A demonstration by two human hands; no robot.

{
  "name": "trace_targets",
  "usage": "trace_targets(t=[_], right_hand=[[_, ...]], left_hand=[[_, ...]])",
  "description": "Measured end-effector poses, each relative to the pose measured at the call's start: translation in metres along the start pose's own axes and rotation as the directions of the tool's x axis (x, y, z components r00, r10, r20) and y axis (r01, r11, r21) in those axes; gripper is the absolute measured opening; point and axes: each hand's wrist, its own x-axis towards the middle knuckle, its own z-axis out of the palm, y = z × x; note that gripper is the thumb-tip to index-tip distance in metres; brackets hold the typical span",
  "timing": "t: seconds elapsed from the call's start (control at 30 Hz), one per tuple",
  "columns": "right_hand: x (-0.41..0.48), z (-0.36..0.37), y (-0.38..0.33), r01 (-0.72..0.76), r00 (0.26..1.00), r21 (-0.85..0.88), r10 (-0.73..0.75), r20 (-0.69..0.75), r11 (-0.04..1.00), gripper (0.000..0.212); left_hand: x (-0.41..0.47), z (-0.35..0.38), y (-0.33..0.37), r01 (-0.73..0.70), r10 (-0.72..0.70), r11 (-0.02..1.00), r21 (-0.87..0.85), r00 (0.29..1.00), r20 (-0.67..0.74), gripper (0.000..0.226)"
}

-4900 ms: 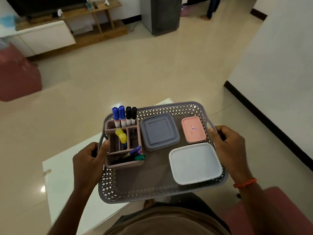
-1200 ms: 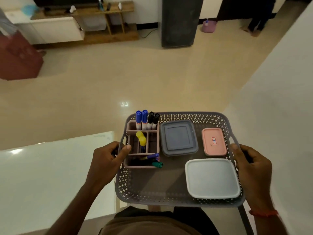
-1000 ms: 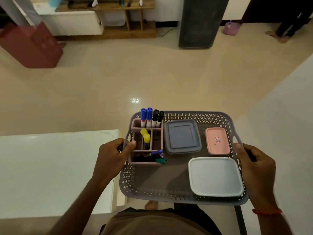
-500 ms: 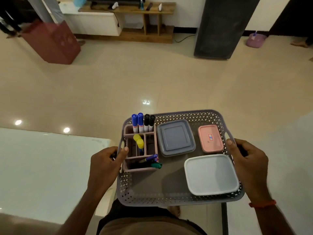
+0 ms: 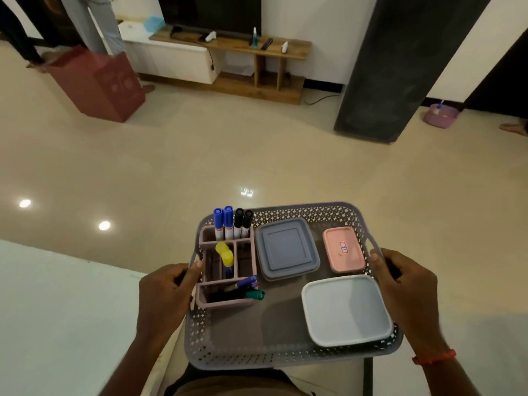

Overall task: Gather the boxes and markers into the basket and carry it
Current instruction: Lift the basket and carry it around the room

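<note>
Grey perforated basket (image 5: 257,350) held level in front of the person, above the tiled floor (image 5: 257,161), carried by both side handles. Left hand (image 5: 163,298) closed around the left handle, thumb lying over the rim and touching the pink organiser (image 5: 227,302); grip tight on the basket. Right hand (image 5: 408,287) closed around the right handle, thumb on the rim, red band (image 5: 434,357) at the wrist. Inside, left side: the organiser, with two blue markers (image 5: 223,222) and two black markers (image 5: 243,222) upright in its far compartment, a yellow-capped marker (image 5: 225,254) in the middle one, and purple and green markers (image 5: 251,288) lying slanted out of the near one. Grey square box (image 5: 285,248) sits just right of the organiser, far centre. Small pink box (image 5: 343,250) at far right, near the right handle. White box (image 5: 345,308) at near right, against the rim. White worktop (image 5: 57,310) lies to the near left, its edge under the left forearm. Across the room: red box (image 5: 97,84), wooden TV shelf (image 5: 234,47), dark pillar (image 5: 400,67).
</note>
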Motion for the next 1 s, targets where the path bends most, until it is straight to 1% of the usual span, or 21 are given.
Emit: trace_targets(t=[0.07, 0.17, 0.2, 0.27, 0.3, 0.47, 0.57, 0.63, 0.73, 0.77, 0.9, 1.0], right_hand=[[0.028, 0.005, -0.001, 0.027, 1.0, -0.008, -0.026, 0.014, 1.0, 0.012], [0.065, 0.013, -0.004, 0.061, 0.998, -0.009, -0.061, 0.01, 0.998, 0.021], [0.079, 0.017, -0.005, 0.058, 0.998, -0.012, -0.058, 0.016, 0.998, 0.019], [0.102, 0.023, -0.006, 0.066, 0.997, -0.046, -0.064, 0.052, 0.997, 0.015], [0.113, 0.025, -0.006, 0.074, 0.994, -0.063, -0.069, 0.079, 0.995, 0.016], [0.171, 0.036, -0.007, 0.137, 0.974, -0.092, -0.117, 0.194, 0.986, 0.029], [0.209, 0.047, -0.004, 0.155, 0.961, -0.071, -0.134, 0.243, 0.985, 0.034], [0.241, 0.056, 0.002, 0.197, 0.944, -0.075, -0.168, 0.285, 0.978, 0.031], [0.295, 0.07, 0.018, 0.285, 0.901, -0.119, -0.223, 0.373, 0.951, 0.016], [0.315, 0.074, 0.022, 0.312, 0.886, -0.117, -0.245, 0.394, 0.943, 0.015], [0.382, 0.092, 0.033, 0.394, 0.829, -0.093, -0.31, 0.466, 0.914, 0.026], [0.423, 0.105, 0.029, 0.413, 0.8, -0.05, -0.336, 0.498, 0.909, 0.019]], left_hand=[[0.023, 0.008, 0.005, 0.005, -0.005, 1.0, -0.005, 1.0, -0.004, 0.024], [0.053, 0.02, 0.011, 0.013, -0.013, 0.999, -0.04, 1.0, -0.003, 0.026], [0.063, 0.024, 0.013, 0.017, -0.017, 0.999, -0.043, 1.0, 0.001, 0.028], [0.081, 0.03, 0.017, 0.028, -0.028, 0.999, -0.036, 1.0, 0.004, 0.032], [0.089, 0.032, 0.02, 0.034, -0.034, 0.999, -0.031, 0.999, 0.003, 0.033], [0.121, 0.042, 0.029, 0.046, -0.046, 0.999, 0.009, 0.999, -0.009, 0.041], [0.141, 0.059, 0.034, 0.08, -0.078, 0.996, 0.034, 0.996, -0.039, 0.044], [0.156, 0.074, 0.041, 0.116, -0.114, 0.993, 0.034, 0.991, -0.068, 0.045], [0.177, 0.097, 0.055, 0.191, -0.185, 0.981, 0.039, 0.975, -0.126, 0.044], [0.185, 0.106, 0.061, 0.214, -0.206, 0.976, 0.042, 0.967, -0.148, 0.044], [0.211, 0.131, 0.09, 0.251, -0.237, 0.967, 0.043, 0.948, -0.214, 0.044], [0.227, 0.141, 0.105, 0.276, -0.252, 0.959, 0.069, 0.938, -0.239, 0.045]])
